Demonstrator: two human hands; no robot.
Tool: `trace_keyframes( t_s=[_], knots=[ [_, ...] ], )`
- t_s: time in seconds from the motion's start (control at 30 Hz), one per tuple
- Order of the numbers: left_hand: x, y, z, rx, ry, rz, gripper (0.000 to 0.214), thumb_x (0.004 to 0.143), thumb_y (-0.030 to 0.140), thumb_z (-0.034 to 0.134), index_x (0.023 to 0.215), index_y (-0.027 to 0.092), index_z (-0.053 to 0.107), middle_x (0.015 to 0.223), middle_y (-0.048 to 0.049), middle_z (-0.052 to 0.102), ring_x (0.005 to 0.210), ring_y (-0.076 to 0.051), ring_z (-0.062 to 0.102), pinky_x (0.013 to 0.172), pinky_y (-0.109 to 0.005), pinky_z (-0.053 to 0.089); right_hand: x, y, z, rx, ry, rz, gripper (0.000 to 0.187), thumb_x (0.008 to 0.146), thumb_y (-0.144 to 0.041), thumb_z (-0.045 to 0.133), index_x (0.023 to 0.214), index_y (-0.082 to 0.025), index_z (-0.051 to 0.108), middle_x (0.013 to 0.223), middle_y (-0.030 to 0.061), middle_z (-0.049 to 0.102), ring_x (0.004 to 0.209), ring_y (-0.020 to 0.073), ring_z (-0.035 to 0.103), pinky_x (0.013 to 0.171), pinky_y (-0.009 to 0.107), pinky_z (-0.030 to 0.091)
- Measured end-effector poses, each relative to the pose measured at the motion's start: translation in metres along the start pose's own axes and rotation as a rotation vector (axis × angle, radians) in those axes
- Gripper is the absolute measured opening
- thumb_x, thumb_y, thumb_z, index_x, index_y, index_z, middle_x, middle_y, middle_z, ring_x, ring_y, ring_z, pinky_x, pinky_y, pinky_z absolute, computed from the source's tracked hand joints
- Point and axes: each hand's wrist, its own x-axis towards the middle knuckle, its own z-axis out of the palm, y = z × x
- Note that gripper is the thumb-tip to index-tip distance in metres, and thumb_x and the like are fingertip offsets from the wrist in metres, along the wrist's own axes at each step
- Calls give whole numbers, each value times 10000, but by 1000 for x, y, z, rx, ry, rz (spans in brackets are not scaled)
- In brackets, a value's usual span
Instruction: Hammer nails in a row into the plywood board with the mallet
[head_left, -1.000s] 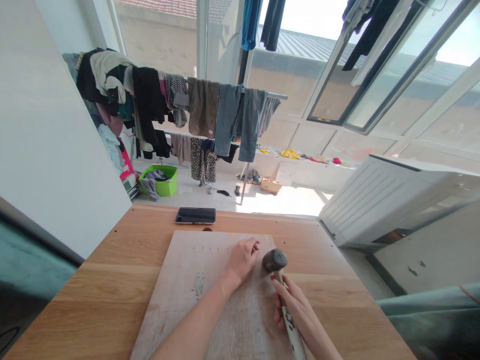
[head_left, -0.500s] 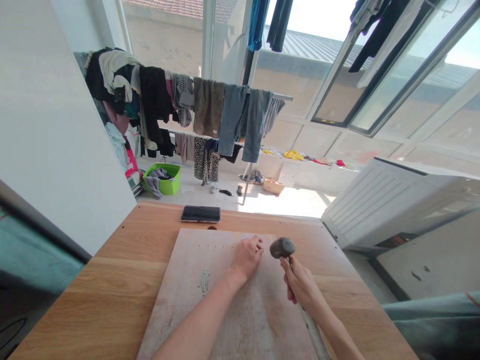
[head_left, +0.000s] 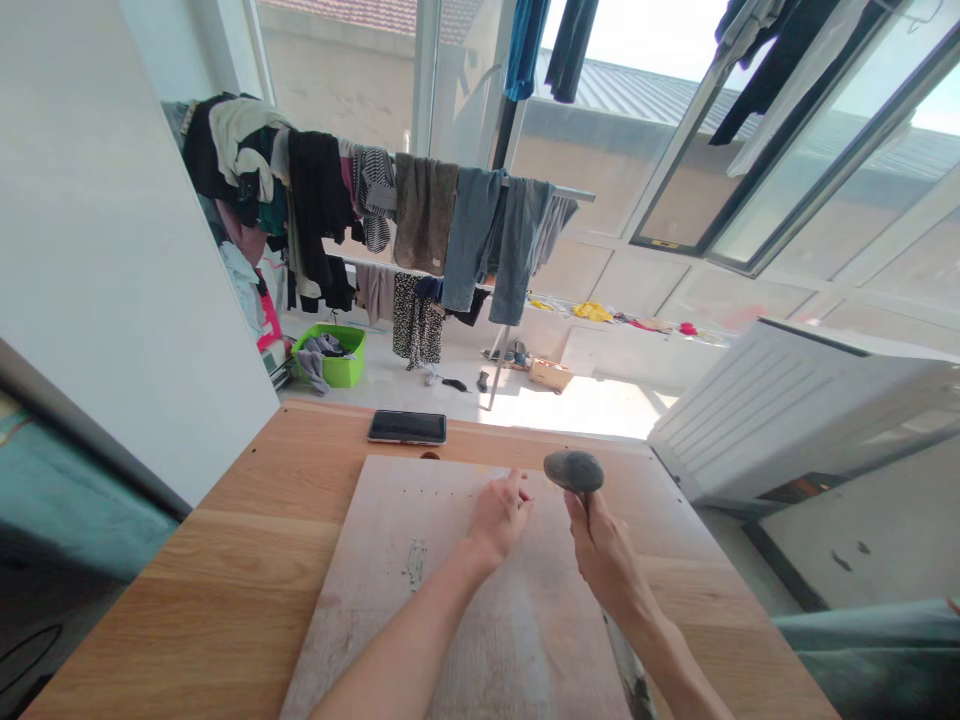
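In the head view my right hand (head_left: 606, 545) is closed round the handle of a mallet with a thick, dark grey head (head_left: 574, 470). The mallet head is raised over the right far part of a pale wooden board (head_left: 480, 640). My left hand (head_left: 504, 512) rests at the board's far side, its fingertips pinched together just left of the mallet head. Whatever the fingertips hold is too small to make out. A small bunch of thin metal nails (head_left: 414, 563) lies on the board's left half. Small dark dots (head_left: 436, 493) form a row along its far side.
The board lies on a wooden table (head_left: 217, 560). A phone (head_left: 407, 427) lies at the table's far edge. Beyond are a drying rack with clothes (head_left: 480, 235) and a green basket (head_left: 346, 370). A white panel (head_left: 135, 250) stands left, a white ribbed unit (head_left: 787, 400) right.
The mallet head has risen and tilted slightly, with my right hand turning along. My left hand keeps its pinch at the same spot on the board. The whole view has shifted a little.
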Motion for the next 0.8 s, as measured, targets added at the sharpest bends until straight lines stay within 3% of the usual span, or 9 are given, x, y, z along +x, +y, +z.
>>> trace_keyframes(
  t_s=[0.13, 0.3, 0.47, 0.63, 0.8],
  knots=[
    [0, -2, 1, 7, -5, 1, 405, 839, 97, 634, 1225, 204, 577, 910, -26, 764, 839, -207, 714, 819, -317, 542, -1, 12, 9, -9, -23, 27, 365, 925, -563, 403, 934, -248, 587, 503, -16, 562, 426, 224, 563, 507, 310, 379],
    [1, -5, 4, 18, -17, -10, 398, 832, 105, 649, 1213, 205, 593, 925, -28, 769, 789, -189, 709, 809, -307, 539, -4, 23, 1, -19, -1, 120, 405, 964, -578, 310, 965, -254, 553, 411, -73, 465, 313, 205, 493, 434, 304, 366],
    [1, -4, 2, 11, -26, 0, 331, 852, 123, 611, 1176, 191, 613, 925, -36, 764, 787, -188, 699, 822, -313, 535, -14, 35, 3, -18, -88, 183, 377, 961, -578, 315, 929, -266, 523, 397, -93, 433, 279, 192, 472, 365, 278, 319],
    [-2, -1, -2, 4, -35, 23, 374, 848, 137, 603, 1218, 194, 607, 984, -50, 757, 880, -200, 699, 879, -318, 526, -18, 49, 16, -30, -81, 162, 337, 942, -523, 347, 898, -262, 556, 588, 15, 634, 555, 258, 657, 539, 317, 422],
    [0, 4, -2, -16, -35, 21, 474, 779, 196, 688, 1240, 176, 580, 1198, -98, 689, 808, -170, 668, 831, -309, 539, -15, 54, 20, -70, -83, 147, 301, 941, -487, 339, 872, -268, 534, 639, 42, 653, 655, 287, 679, 601, 324, 406]
  ],
)
